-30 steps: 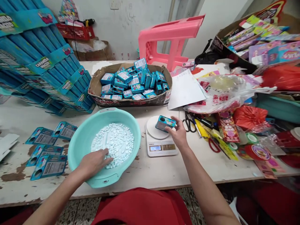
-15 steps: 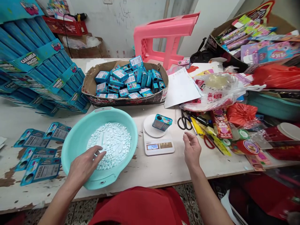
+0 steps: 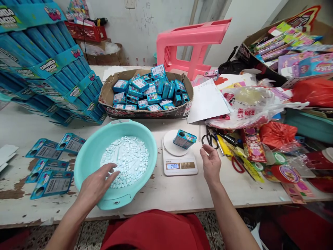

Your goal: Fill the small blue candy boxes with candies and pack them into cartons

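Red garment at lap, 2 bare forearms, no sleeves/gloves visible.

Beyond the fingers, at the far side of the counter (image 3: 166, 189), a cardboard tray (image 3: 108, 93) is heaped with small blue boxes (image 3: 149, 91). Far to their left rises a stack of long blue cartons (image 3: 47, 66), with flat blue box blanks (image 3: 49, 166) lying on the counter below it. Past the tray a pink plastic stool (image 3: 191, 43) lies tipped. Just beyond the right-side fingers lie black scissors (image 3: 210, 139); farther right are a white paper sheet (image 3: 208, 100), a clear plastic bag (image 3: 247, 104) and red bags (image 3: 277, 130).
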The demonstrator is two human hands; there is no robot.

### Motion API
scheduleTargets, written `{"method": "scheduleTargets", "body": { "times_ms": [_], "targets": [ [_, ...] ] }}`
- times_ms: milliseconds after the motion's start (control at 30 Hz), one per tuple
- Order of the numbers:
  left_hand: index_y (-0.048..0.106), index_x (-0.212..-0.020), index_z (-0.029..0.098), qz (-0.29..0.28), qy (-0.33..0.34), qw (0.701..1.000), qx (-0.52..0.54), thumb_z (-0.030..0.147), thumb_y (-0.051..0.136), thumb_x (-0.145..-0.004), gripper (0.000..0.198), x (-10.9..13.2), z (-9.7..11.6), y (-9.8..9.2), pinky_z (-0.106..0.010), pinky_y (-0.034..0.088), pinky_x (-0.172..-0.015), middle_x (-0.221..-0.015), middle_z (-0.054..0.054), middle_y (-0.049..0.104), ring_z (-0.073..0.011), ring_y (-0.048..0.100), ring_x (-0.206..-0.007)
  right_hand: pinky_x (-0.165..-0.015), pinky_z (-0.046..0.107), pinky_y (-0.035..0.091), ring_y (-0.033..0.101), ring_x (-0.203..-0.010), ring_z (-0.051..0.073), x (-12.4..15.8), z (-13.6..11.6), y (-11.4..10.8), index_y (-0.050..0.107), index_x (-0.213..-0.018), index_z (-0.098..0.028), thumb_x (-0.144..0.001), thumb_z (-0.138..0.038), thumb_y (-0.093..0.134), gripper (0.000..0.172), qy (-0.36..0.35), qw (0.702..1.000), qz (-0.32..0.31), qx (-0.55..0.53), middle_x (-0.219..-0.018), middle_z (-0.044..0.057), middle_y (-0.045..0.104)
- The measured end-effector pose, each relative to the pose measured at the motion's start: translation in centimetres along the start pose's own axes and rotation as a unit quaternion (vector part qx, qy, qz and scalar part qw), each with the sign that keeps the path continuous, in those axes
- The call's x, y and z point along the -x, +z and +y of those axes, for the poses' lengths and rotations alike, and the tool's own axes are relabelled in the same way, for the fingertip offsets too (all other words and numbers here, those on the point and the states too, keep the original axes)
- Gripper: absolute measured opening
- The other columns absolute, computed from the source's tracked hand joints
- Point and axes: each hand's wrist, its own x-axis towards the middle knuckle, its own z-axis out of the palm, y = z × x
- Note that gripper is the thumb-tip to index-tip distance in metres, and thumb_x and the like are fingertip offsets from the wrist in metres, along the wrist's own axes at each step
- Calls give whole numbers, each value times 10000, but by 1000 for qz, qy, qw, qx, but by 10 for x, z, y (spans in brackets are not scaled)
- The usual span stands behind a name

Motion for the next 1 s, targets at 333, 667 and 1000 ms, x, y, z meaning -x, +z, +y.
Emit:
{"method": "scheduleTargets", "body": {
  "times_ms": [333, 667, 1000],
  "targets": [
    [611, -834, 191, -214, 174, 961, 11, 252, 491, -717, 179, -27, 21, 2, -284, 376, -687, -864, -58, 631, -218, 558, -808, -827, 420, 504, 628, -840, 210, -27, -14, 45, 603, -1057, -187, -653, -410, 742, 482, -13, 989, -149, -17, -941, 55, 667],
    [588, -868, 159, -43, -22, 754, 655, 291, 669, -722, 213, -26, -14, -13, -172, 358, -481, -740, -4, 552, -80, 493, -583, -755, 342, 512, 623, -803, 184, 9, -97, 52, 616, -981, -206, -659, -318, 768, 374, -67, 972, -197, -109, -905, 21, 655],
    [498, -607, 147, 161, 86, 634, 752, 393, 668, -748, 331, -21, 78, -79, -176, 405, -466, -571, 24, 484, -78, 508, -522, -722, 298, 445, 560, -804, 183, 76, -138, 121, 617, -982, -221, -747, -304, 697, 261, -161, 898, -411, 5, -888, 21, 627]
  ]
}}
